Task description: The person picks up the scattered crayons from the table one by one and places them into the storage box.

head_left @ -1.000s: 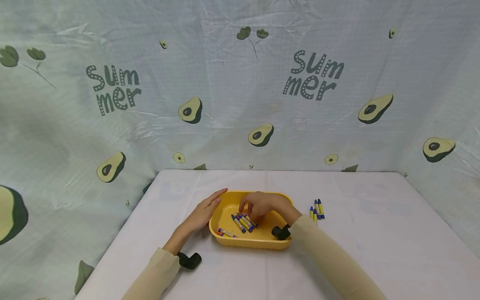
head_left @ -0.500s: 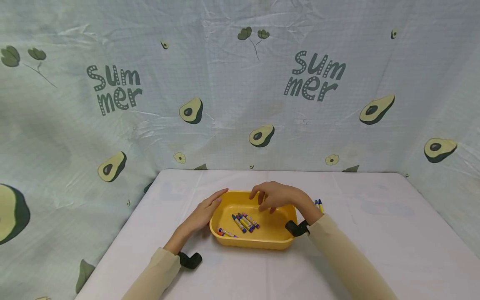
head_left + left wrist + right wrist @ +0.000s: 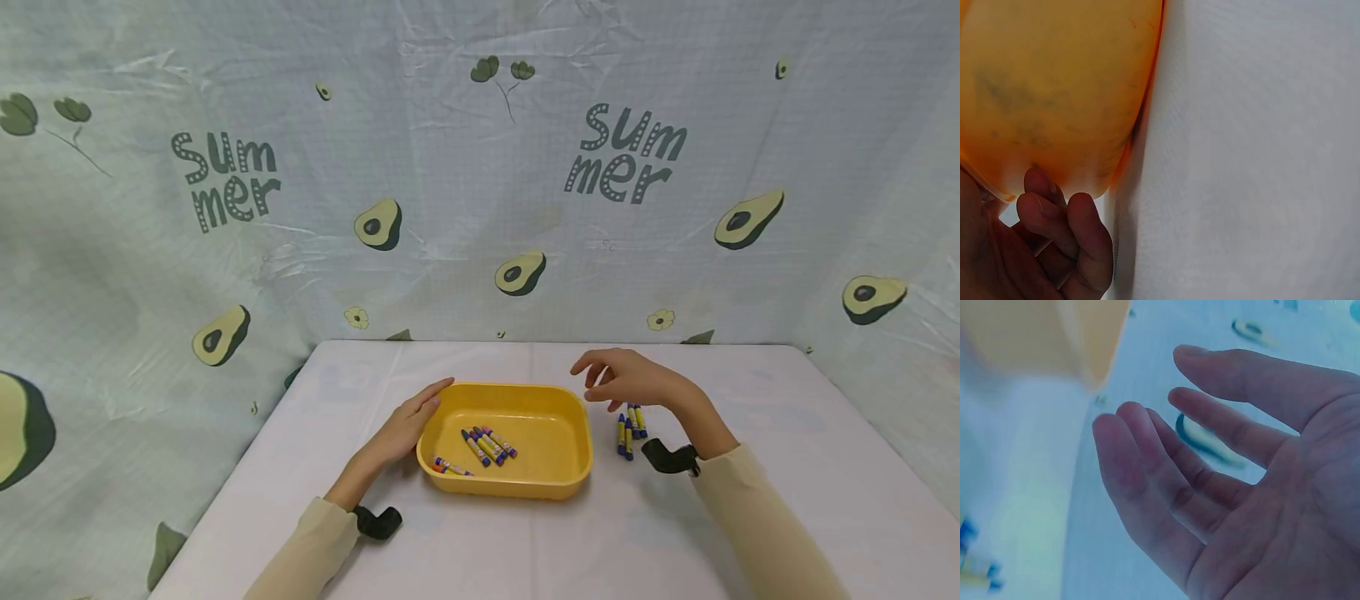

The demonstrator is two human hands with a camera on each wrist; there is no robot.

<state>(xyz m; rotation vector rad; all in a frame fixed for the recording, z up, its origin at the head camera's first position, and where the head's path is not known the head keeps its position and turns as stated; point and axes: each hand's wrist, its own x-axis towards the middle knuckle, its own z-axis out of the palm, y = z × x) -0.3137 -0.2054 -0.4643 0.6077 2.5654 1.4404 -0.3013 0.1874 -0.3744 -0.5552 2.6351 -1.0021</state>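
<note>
In the head view a yellow plastic tray (image 3: 517, 490) stands on the table, with several crayons (image 3: 489, 447) lying in its left half. My left hand (image 3: 401, 429) holds the tray's left rim, its thumb over the edge. The left wrist view has that hand's bent fingers (image 3: 1088, 240) against the outer wall. To the right of the tray my right hand (image 3: 637, 379) hovers above the table, holding nothing. Its fingers (image 3: 1122, 462) are spread and loosely bent in the right wrist view. Several more crayons (image 3: 628, 437) lie beneath it, partly hidden.
A white cloth (image 3: 750, 442) covers the table. Behind it hangs a light curtain (image 3: 450, 150) printed with avocados and lettering. Each wrist carries a black camera mount, the right one (image 3: 667, 457) close to the loose crayons.
My right hand has risen out of the tray and moved right, to above the crayons on the table. My left hand and the tray have stayed in place.
</note>
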